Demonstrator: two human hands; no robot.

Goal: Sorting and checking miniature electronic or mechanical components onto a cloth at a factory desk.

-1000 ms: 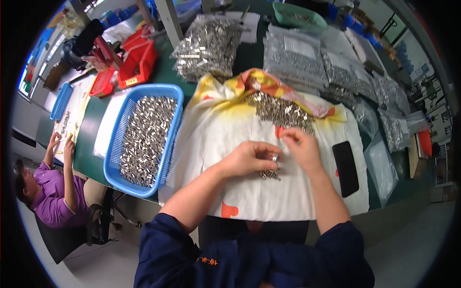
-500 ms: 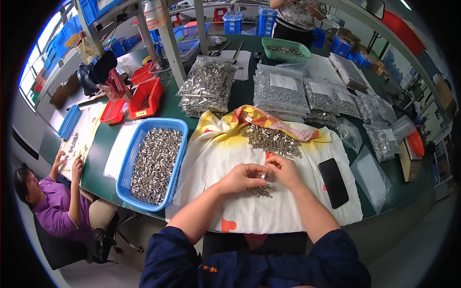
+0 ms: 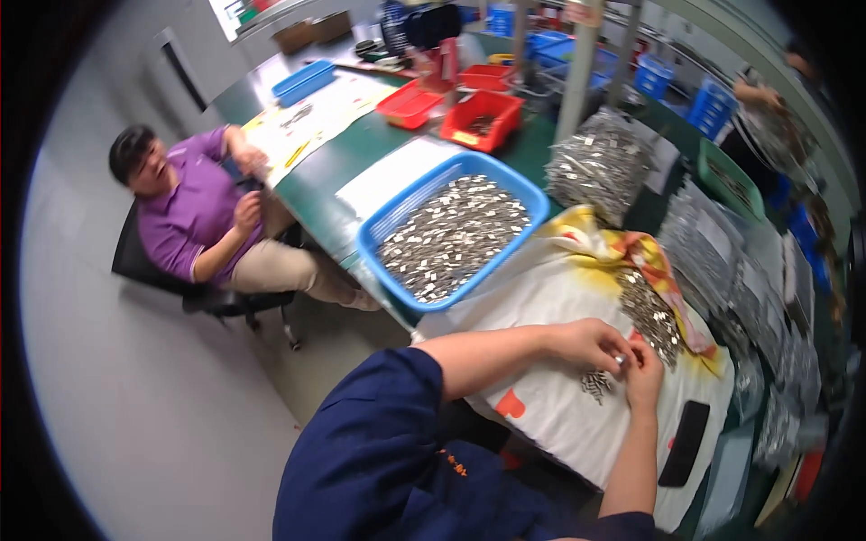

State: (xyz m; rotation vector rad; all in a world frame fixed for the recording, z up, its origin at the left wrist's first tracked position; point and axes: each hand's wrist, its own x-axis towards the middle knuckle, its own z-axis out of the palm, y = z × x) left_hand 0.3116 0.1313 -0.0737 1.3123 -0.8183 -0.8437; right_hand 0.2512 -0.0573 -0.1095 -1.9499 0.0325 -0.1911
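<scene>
My left hand [image 3: 588,343] is closed, with a small silvery metal part [image 3: 621,359] at its fingertips. Against those fingertips, my right hand [image 3: 644,374] is pinched closed; what it grips, if anything, is hidden. Both hands hover over a white cloth [image 3: 564,433] with yellow and red prints. Just below them lies a small pile of metal pieces [image 3: 595,386]. Beyond the hands, a larger heap of similar small metal pieces [image 3: 651,311] rests by the cloth's bunched yellow edge [image 3: 622,243].
A blue basket [image 3: 372,239] full of small metal pieces stands left of the cloth. A black phone [image 3: 684,444] lies to the right. Bagged metal parts [image 3: 603,164] and red bins [image 3: 514,117] sit farther back. A seated co-worker [image 3: 185,212] is at the left.
The view has swung left and tilted, so the table appears turned and the co-worker sits nearer the middle. My hands stay together over the cloth, the silvery part still at the left fingertips.
</scene>
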